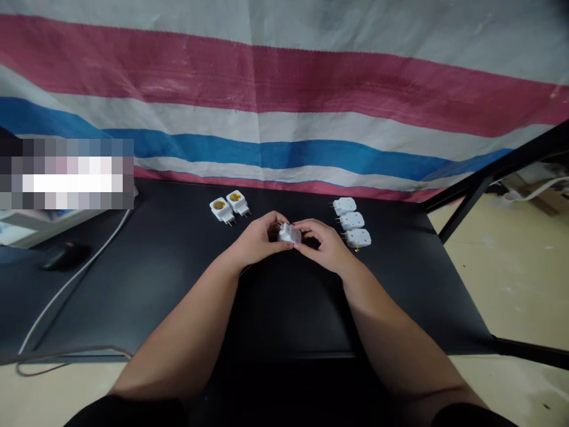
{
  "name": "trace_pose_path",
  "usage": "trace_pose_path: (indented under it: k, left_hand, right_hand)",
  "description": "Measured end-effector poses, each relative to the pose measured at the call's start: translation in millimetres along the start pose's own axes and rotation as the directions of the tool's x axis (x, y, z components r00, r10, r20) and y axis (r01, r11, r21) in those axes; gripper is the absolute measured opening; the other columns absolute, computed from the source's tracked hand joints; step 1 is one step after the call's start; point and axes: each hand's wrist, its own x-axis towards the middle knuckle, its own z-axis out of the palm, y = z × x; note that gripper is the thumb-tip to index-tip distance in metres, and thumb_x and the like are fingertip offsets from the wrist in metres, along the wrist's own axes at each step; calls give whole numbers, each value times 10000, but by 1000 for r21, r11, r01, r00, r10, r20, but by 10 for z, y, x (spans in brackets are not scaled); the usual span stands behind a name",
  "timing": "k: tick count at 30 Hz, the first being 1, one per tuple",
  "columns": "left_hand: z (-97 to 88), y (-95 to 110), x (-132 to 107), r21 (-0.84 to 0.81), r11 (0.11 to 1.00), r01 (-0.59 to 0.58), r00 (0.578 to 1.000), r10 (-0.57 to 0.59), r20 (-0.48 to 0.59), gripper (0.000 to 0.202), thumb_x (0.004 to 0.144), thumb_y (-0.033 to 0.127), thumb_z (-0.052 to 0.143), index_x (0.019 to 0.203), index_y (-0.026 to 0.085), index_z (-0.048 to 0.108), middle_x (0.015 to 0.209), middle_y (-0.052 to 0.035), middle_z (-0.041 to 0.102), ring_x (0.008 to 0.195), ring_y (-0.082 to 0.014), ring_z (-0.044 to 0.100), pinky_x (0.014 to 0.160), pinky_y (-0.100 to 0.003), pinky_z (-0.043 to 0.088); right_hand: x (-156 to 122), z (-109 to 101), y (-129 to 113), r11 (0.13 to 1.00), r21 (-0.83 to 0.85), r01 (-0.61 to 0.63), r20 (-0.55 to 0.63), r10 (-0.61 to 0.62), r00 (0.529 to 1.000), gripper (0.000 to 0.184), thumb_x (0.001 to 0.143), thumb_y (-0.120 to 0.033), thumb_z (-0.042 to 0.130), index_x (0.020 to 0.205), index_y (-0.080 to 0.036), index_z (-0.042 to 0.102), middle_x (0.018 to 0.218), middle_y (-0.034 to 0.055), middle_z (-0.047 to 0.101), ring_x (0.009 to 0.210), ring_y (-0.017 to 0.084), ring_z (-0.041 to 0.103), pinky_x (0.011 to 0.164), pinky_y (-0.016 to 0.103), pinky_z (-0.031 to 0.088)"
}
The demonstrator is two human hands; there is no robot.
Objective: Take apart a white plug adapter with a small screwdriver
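Both hands meet over the middle of a black table (155, 284). My left hand (258, 240) and my right hand (323, 243) pinch a small white plug adapter (290, 233) between their fingertips, just above the tabletop. To the left lie two white plug adapters with yellow round sockets (229, 207), prongs pointing toward me. To the right, three white plug adapters (352, 222) lie in a column with their prongs pointing left.
A striped red, white and blue tarp (284, 107) hangs behind the table. A white cable (75, 276) runs across the left side near a dark object (64, 256). A black metal frame (489, 178) stands at the right over a pale floor.
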Motion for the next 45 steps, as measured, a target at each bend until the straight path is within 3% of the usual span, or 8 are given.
trace_pose_path:
  k: [8,19,31,36,40,45]
  left_hand:
    - [-16,-27,22,-48,998,38,999,-38,-8,509,727,324,982,1142,164,735,1076,-103,792,1005,-257,761,941,-439,600]
    - [-28,-29,27,-5,996,85,996,-85,19,522,690,358,1004,1119,167,776,935,-66,795,857,-234,762,801,-377,603]
    - [0,-14,18,29,996,82,996,-84,43,509,692,334,1001,1139,191,804,997,-75,824,932,-274,789,861,-414,619]
    - [17,10,9,98,994,48,998,-52,30,494,710,336,997,1140,185,807,1014,-70,824,919,-257,778,848,-383,610]
    - [18,24,8,166,986,4,999,-11,41,464,738,339,980,1141,194,800,1019,-59,818,904,-240,766,828,-360,599]
    - [0,22,14,234,971,-48,999,41,34,442,748,307,967,1137,209,781,1031,-42,809,891,-221,756,816,-342,586]
  right_hand:
    - [-38,-18,-30,989,73,-127,46,124,991,475,874,-339,904,1302,-253,715,1245,100,771,1097,261,770,1000,479,653]
    - [-58,-117,-54,961,142,-237,154,215,964,482,850,-373,931,1281,-230,772,1142,92,800,1018,245,787,986,494,672]
    - [-80,-160,-21,964,132,-230,176,206,963,410,894,-354,889,1284,-254,811,1213,80,712,1008,208,769,984,450,684]
    - [-88,-152,-38,969,136,-206,167,182,969,374,927,-326,853,1296,-272,817,1243,85,693,1060,227,762,1018,463,670]
    - [-89,-152,-37,986,59,-155,133,147,980,348,979,-319,803,1327,-301,807,1262,93,714,1031,233,753,967,465,671]
    - [-72,-140,-46,997,-63,-54,108,61,992,372,997,-274,766,1364,-328,783,1329,90,731,1140,274,737,934,453,658]
